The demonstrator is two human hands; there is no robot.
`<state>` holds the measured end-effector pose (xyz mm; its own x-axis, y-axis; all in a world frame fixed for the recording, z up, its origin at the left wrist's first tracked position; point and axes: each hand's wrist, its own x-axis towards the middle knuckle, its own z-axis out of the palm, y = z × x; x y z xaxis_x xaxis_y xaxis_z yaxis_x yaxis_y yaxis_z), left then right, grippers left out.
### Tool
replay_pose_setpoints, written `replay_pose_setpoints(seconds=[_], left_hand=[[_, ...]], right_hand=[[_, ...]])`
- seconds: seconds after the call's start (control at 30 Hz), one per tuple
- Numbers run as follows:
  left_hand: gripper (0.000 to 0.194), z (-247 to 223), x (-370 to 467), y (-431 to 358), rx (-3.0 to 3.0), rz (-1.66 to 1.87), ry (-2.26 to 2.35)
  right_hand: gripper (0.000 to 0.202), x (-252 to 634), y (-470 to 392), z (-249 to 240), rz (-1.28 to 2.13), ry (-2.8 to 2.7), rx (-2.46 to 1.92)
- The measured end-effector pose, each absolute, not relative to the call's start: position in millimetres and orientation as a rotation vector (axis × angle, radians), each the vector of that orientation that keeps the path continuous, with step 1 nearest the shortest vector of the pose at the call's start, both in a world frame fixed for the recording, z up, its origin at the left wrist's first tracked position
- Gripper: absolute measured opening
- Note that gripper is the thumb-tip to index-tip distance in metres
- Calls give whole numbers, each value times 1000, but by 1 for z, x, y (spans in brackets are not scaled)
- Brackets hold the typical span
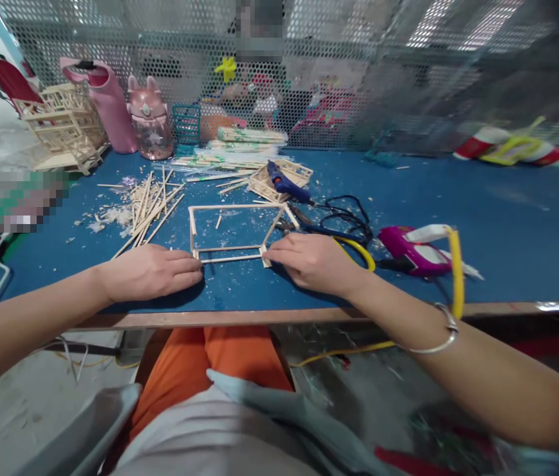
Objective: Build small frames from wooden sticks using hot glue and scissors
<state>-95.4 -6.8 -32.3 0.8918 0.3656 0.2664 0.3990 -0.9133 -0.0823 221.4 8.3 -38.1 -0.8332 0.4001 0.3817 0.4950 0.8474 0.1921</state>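
A rectangular frame of thin wooden sticks (232,259) stands on the blue tabletop (497,251) in front of me. My left hand (160,271) has its fingers closed at the frame's near left corner. At the near right corner, the fingertips of my right hand (309,261) pinch the joint of the sticks. A small loose stick piece (219,219) lies inside the frame. Behind it, a blue glue gun (287,184) rests on a small wooden lattice piece (263,184).
Loose sticks (153,210) and shavings lie left of the frame. Black cable (353,215), a yellow strap (359,251) and a purple-white device (415,251) are on the right. Pink bottles (150,125), a stick model (64,129) and bagged sticks (250,139) stand or lie along the back mesh.
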Motion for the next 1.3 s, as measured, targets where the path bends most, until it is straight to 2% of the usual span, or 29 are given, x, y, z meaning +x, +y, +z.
replay_pose_setpoints(seconds=[0.1, 0.23, 0.5, 0.57, 0.67, 0.8, 1.03, 1.3], left_hand=[[31, -28, -98, -13, -2884, -508, -698], [25, -19, -98, -17, -2755, -730, -1378], [25, 11, -103, 5, -2799, -241, -1932], [27, 15, -101, 3, -2902, -140, -1875], [28, 13, -82, -8, -3192, 59, -1496], [20, -4, -43, -19, -2945, -69, -1162], [23, -31, -13, -7, -2785, -116, -1151], [19, -42, -14, -4, -2796, -276, -1148]], right_hand=[[27, 217, 0, -38, -237, -2469, -898], [23, 200, -7, -38, -118, -2374, -1101], [25, 198, -24, -21, 10, -2507, -1107], [27, 211, -28, -16, 89, -2569, -1066], [29, 230, -29, -15, 142, -2558, -1097], [29, 245, -23, -19, 56, -2326, -1245], [8, 225, -33, -36, 69, -2267, -1168], [19, 210, -34, -56, 68, -2231, -1362]])
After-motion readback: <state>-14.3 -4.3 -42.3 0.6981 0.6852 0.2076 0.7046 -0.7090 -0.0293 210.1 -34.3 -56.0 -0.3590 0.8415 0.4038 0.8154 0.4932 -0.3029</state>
